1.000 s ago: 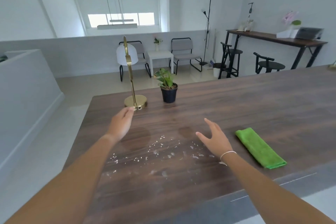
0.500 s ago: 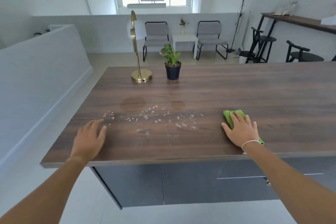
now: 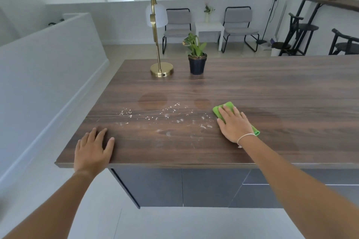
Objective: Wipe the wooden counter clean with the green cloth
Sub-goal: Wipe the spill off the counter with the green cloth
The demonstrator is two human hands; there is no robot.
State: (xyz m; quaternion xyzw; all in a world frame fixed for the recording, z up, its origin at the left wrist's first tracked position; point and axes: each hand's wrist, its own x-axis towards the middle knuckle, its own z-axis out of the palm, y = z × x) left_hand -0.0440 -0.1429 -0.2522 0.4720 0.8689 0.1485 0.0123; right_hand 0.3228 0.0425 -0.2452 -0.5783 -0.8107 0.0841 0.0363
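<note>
green cloth (image 3: pixel 226 108) lies under the flat, open right hand (image 3: pixel 234 124), beside white crumbs (image 3: pixel 167 115) on the counter (image 3: pixel 272 91). left hand (image 3: pixel 93 151) rests flat, holding nothing.

brass lamp (image 3: pixel 161 69) | potted plant (image 3: pixel 197 58) just right | two chairs (image 3: pixel 240 23) beyond

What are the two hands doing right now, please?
Left hand: open, flat on the counter, holding nothing.
Right hand: open, pressing flat on the green cloth, not gripping it.
</note>
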